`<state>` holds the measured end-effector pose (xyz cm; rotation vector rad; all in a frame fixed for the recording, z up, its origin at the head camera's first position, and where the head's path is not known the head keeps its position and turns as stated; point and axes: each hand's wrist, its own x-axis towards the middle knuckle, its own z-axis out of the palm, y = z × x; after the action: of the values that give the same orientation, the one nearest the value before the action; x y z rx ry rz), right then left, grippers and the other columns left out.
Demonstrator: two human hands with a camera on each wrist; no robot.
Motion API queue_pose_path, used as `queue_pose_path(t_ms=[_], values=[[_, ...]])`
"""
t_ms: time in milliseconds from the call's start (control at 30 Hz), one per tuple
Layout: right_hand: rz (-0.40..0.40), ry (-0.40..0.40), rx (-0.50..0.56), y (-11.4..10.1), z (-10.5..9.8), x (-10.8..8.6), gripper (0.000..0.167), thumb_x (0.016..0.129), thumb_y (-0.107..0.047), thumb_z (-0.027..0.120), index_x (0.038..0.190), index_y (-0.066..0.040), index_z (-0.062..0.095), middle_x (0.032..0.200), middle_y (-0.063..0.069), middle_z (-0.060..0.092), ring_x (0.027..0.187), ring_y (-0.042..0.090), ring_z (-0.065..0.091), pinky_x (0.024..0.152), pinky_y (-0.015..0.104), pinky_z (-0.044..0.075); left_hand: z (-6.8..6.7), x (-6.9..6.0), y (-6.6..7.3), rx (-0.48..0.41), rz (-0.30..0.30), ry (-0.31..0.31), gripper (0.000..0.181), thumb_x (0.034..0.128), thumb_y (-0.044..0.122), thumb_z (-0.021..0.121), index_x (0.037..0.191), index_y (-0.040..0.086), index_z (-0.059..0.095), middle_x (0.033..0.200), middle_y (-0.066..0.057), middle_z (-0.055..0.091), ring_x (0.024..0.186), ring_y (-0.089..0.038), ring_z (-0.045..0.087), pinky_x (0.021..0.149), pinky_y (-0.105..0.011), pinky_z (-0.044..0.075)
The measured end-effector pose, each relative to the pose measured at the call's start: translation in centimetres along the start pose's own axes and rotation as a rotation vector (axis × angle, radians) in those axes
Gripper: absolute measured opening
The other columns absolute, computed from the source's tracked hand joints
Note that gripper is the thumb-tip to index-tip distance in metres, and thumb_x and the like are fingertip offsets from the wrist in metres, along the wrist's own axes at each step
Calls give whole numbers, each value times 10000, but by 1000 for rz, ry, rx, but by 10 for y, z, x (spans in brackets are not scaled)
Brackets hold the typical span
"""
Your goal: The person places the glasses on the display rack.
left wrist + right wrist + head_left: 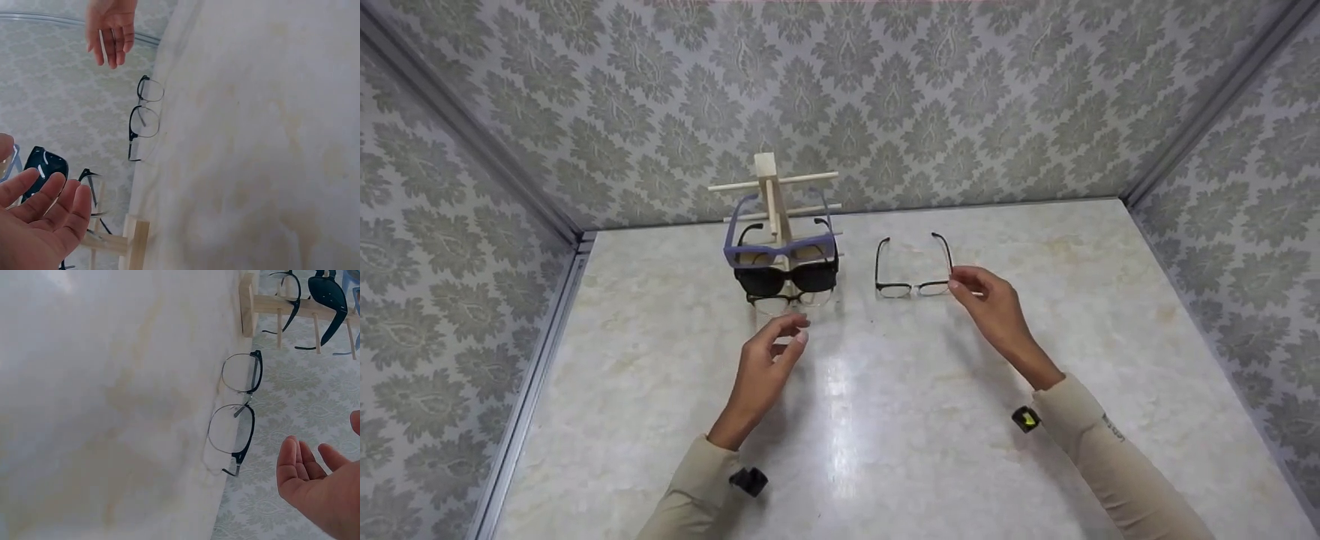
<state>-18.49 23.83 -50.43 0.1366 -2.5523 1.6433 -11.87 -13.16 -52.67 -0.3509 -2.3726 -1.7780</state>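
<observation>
Black-browed clear glasses rest unfolded on the table, right of the wooden stand. My right hand is by their right hinge in the head view; both wrist views show a gap between its loosely bent fingers and the frame. My left hand, fingers relaxed and holding nothing, hovers before the stand's lowest pair, thin-rimmed glasses. Above that pair hang dark sunglasses and purple-framed glasses.
The stand's upper wooden pegs stick out sideways, above the purple pair. A pale marbled table lies under both hands. Patterned walls enclose its back and sides, with a metal rail along the left edge.
</observation>
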Motion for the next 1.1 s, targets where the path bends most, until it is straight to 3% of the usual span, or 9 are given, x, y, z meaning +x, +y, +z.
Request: queue_pose_path(t_ms=[300,567,767,1100], values=[[45,-7,-19,30,-4,0,446,1119,-223,691,1484,28,639,1470,231,651,1354,348,620,1136,520,516,19,-1,-10,-7,-32,-58,319,1123,226,684,1395,63,714,1322,-155,744,1195,-256,678,984,-525,599],[107,-26,-25,42,-5,-1,491,1121,-228,686,1523,38,595,1525,252,598,1381,375,588,1163,543,491,25,-3,-16,-7,-61,-86,334,1116,213,695,1393,28,710,1307,-154,746,1182,-273,682,968,-459,610],[132,-26,-24,50,-6,-2,516,1118,-235,690,1538,42,578,1532,250,592,1395,382,579,1177,538,481,31,-3,-21,-22,-53,-106,371,1109,182,701,1423,-15,685,1355,-223,720,1197,-306,698,948,-412,626],[157,-37,-21,61,-5,-4,541,1127,-265,673,1559,40,557,1550,247,582,1413,385,569,1192,542,466,43,2,-23,-37,-75,-150,432,1122,193,679,1478,-48,637,1436,-244,673,1267,-343,685,1008,-489,618]])
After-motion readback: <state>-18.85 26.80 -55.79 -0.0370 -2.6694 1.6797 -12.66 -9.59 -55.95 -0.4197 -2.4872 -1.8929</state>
